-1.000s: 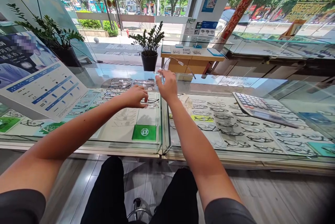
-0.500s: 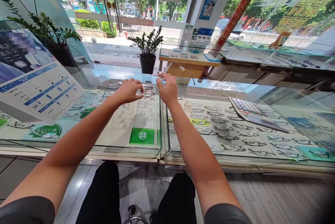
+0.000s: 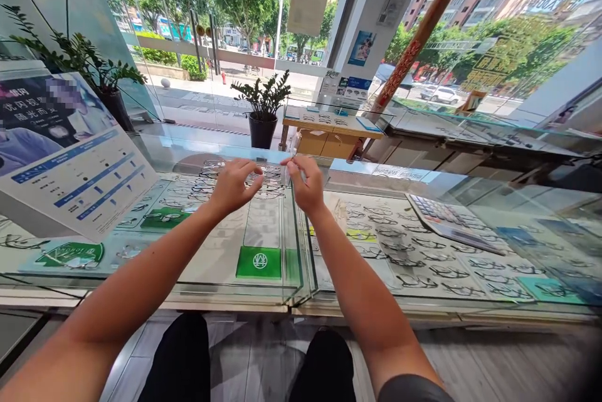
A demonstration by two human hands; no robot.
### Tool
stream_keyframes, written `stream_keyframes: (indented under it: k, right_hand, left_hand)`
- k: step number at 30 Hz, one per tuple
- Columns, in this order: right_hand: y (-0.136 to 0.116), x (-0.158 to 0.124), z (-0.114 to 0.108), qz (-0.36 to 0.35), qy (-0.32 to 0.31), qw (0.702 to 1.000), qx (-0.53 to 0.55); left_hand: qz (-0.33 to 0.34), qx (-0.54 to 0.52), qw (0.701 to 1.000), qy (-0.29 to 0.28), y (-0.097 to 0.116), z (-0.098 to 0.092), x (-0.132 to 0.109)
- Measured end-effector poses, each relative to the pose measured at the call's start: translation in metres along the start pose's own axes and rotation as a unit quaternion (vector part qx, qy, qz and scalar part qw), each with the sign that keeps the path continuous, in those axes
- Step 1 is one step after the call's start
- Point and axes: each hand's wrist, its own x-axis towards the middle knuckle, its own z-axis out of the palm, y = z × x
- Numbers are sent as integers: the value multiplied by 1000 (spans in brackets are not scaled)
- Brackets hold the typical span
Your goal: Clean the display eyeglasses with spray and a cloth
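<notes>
Sunlit street trees are filling the tall shop window, and a leafy plant in a black pot (image 3: 263,104) is standing just beyond the long glass-topped display counter (image 3: 221,303). Seated at it, the person is stretching both bare arms forward over the glass.

From where I'm standing, the right arm is running up and inward from its dark sleeve (image 3: 414,387), the wrist nearly straight. At its end the right hand (image 3: 308,184) is turning its thumb side inward, with thumb and fingertips closing narrowly on a thin, clear-looking pair of eyeglasses (image 3: 296,143). That pair is showing faintly above the fingertips, near the counter's far edge; most of it is hiding behind the hand.

The left arm is slanting in from the lower corner, and the left hand (image 3: 235,185) is arching beside the right one, apart from it. Its fingers are pointing inward, gently bent, with the thumb standing well away below them and nothing visible in the gap. I can't tell whether it is touching the glass. Nearer the person, a green rectangular card with a white round emblem (image 3: 259,262) is lying inside the case.
</notes>
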Motion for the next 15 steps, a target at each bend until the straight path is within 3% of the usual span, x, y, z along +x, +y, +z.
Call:
stream_keyframes:
  k: [4,7,9,11,15]
  right_hand:
    - [19,9,-16,13,85,996,-29]
    - [41,13,-25,35,149,986,-65]
    - [54,12,-27,50,205,973,-87]
    - [64,11,-28,57,255,959,-106]
    - [74,8,-30,45,292,945,-143]
  left_hand:
    - [18,-6,1000,-4,5,4,-8]
    - [19,-24,999,-10,12,16,1]
    - [-12,-40,999,-25,15,33,23]
    - [-85,-56,993,-53,19,56,58]
    - [-237,-48,964,-112,25,101,125]
